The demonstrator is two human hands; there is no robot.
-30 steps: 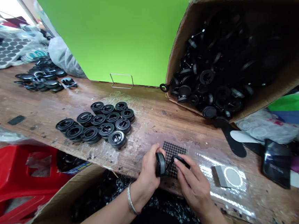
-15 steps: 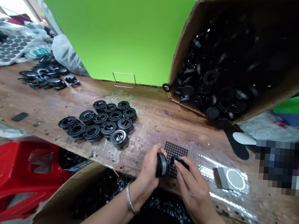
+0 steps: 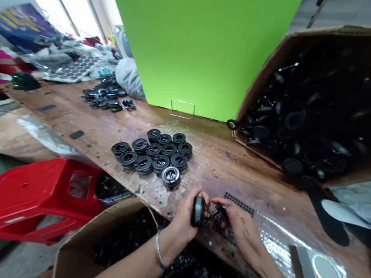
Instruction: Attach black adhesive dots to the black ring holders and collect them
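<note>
My left hand (image 3: pixel 187 212) is closed around a round black part with a ridged rim (image 3: pixel 198 211), held on edge above the table's front. Close beside it, my right hand (image 3: pixel 241 224) pinches a small black piece (image 3: pixel 218 210) that reaches toward the round part. Whether the two pieces are joined, I cannot tell. Beneath the hands, partly covered, lies a sheet of small black dots (image 3: pixel 240 203). To the left of my hands several round black parts (image 3: pixel 161 163) stand grouped on the wooden table (image 3: pixel 210 152).
An open carton (image 3: pixel 263 83) full of black parts lies at the right, beside a green panel (image 3: pixel 200 45). More black parts (image 3: pixel 106 95) are heaped at the back left. A grey box (image 3: pixel 317 267) rests on clear plastic. Below the table edge stand a red stool (image 3: pixel 34 195) and another carton (image 3: pixel 75 242).
The head view has swung left, so the table things appear farther right. My right hand has shifted its fingers on the small piece; my left hand still holds the round part.
</note>
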